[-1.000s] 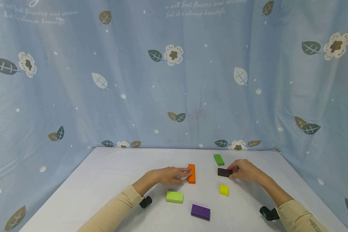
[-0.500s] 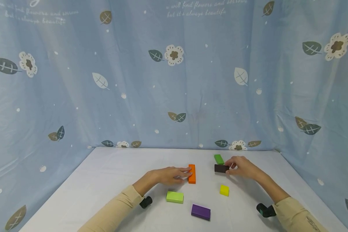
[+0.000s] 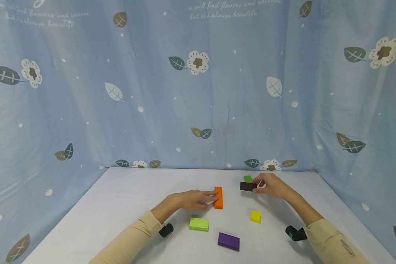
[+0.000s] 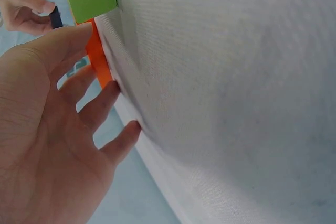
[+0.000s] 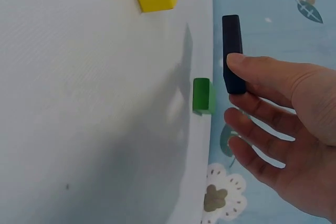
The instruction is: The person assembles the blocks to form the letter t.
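Observation:
My right hand (image 3: pixel 273 186) pinches a black block (image 3: pixel 248 186) by its right end, between thumb and fingers. In the right wrist view that black block (image 5: pixel 233 51) is up off the table. Beyond it lies a green block (image 3: pixel 248 179), partly hidden behind it in the head view. My left hand (image 3: pixel 194 200) rests at an orange block (image 3: pixel 219 198), its fingertips touching the left side and top. Loosely spread fingers show in the left wrist view, with the orange block (image 4: pixel 98 59) partly behind them.
A lime green block (image 3: pixel 199 224) lies in front of the left hand. Nearer the front edge is a purple block (image 3: pixel 228 241). A yellow block (image 3: pixel 255 216) sits between the hands' sides. A blue patterned curtain (image 3: pixel 198 91) surrounds the white table (image 3: pixel 135 183).
My right hand has lifted the black block and carried it left and away from me, so it now overlaps the green block in the head view. The left hand stays put.

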`<action>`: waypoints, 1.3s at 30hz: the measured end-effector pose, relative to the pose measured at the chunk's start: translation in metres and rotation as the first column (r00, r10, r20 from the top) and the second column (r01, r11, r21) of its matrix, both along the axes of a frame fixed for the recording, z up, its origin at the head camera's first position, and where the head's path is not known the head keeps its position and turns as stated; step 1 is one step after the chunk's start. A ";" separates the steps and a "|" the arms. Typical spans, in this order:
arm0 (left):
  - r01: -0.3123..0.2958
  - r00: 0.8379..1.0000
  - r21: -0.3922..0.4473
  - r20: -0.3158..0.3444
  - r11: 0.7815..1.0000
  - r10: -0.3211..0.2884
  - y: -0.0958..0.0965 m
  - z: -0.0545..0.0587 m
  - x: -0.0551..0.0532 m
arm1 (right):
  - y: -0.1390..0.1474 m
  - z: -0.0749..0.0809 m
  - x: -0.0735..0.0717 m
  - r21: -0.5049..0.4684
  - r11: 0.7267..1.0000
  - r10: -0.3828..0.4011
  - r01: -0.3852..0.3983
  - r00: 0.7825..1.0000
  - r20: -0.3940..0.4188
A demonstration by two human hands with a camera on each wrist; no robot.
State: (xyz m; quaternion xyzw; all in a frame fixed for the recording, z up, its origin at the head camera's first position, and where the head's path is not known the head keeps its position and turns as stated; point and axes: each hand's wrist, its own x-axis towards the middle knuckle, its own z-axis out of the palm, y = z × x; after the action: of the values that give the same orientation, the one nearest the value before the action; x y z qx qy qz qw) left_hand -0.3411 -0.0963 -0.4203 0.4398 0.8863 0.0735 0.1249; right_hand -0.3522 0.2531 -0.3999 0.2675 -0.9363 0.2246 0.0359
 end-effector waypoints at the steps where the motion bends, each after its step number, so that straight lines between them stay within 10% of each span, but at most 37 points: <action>1: -0.002 1.000 -0.001 0.002 1.000 0.002 0.000 0.000 0.000 | -0.001 0.001 0.000 -0.002 1.000 0.000 0.000 1.000 0.004; 39: 0.029 1.000 0.023 -0.001 0.999 -0.029 0.001 -0.002 0.000 | -0.027 0.012 -0.022 0.003 1.000 0.013 -0.013 1.000 0.011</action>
State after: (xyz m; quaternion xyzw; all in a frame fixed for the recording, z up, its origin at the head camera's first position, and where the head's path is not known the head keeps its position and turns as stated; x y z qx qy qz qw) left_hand -0.3413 -0.0952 -0.4222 0.4541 0.8790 0.0818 0.1205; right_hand -0.3740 0.2258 -0.3875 0.2726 -0.9351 0.2247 0.0289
